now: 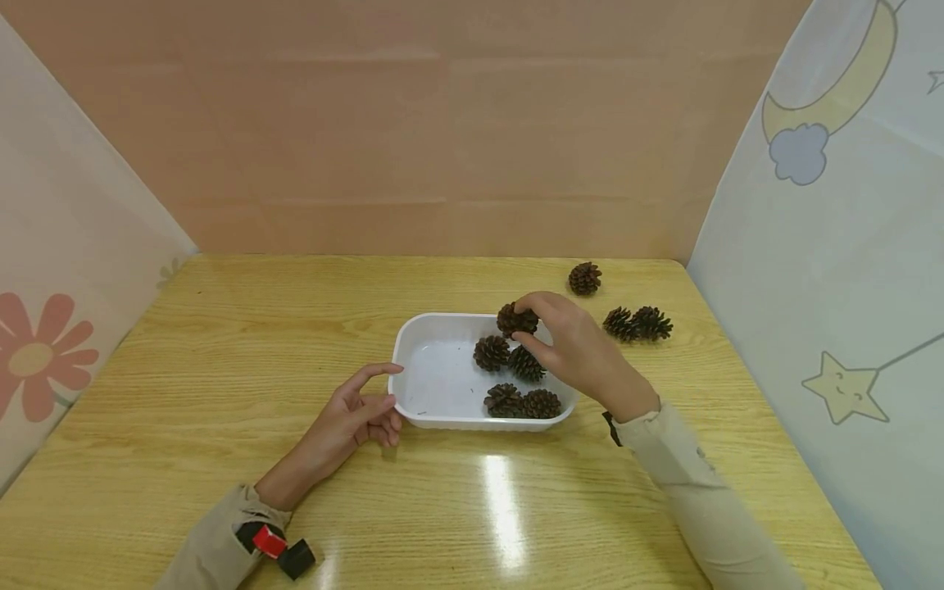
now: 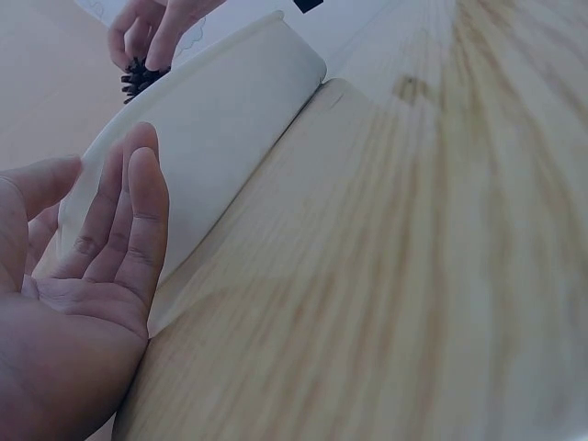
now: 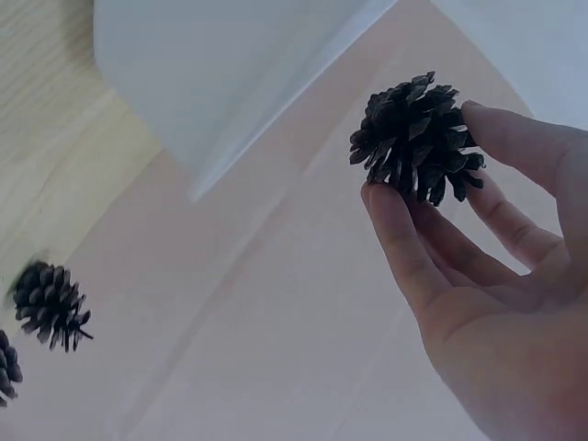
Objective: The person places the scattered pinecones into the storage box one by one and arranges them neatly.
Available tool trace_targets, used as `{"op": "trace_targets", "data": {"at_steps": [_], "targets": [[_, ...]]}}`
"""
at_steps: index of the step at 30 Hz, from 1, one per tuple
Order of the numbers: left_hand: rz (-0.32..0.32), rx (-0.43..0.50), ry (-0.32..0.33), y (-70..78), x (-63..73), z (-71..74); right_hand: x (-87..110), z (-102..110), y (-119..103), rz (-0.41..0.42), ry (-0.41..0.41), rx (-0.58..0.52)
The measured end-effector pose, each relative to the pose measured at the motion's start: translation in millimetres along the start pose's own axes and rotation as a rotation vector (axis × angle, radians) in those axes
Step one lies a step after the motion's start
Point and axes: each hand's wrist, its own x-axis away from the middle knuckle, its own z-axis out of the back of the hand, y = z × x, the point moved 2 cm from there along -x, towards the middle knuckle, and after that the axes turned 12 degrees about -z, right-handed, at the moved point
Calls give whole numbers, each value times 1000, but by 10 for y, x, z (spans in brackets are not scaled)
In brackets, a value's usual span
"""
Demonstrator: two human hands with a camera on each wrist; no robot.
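Note:
A brown pine cone is pinched between the thumb and fingers of my right hand, over the far right part of a white tray. The right wrist view shows the same pine cone held at the fingertips, its scales spread. Several pine cones lie in the tray's right half. At the tray's left end, my left hand holds the rim with thumb and index finger. Its other fingers lie along the outer wall in the left wrist view.
On the wooden table, a single pine cone lies beyond the right hand, near the back edge. Two more pine cones sit side by side to the right. A brown backdrop and light side panels surround the table.

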Motion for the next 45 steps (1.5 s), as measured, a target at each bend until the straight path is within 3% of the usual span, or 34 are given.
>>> {"op": "trace_targets", "data": {"at_steps": [10,19,26,31,36,39,45], "targets": [[1,4,-4,-5,-17,-25,74,-150,-154,-13,-97,-60],[-2,5,-2,-18,17,-8,136,-329,-317,107,-87,-83],[5,-4,9,-23,24,-12,245,-431,-317,72,-137,-142],[-1,-2,3,-15,20,-14,256,-471,-273,55,-150,-246],[2,-6,3,-8,16,-16,264,-526,-206,-42,-202,-347],[7,-5,7,0,16,-20,268,-564,-178,-82,-224,-351],[2,5,9,-3,10,-23,280,-594,-170,-77,-253,-276]]}}
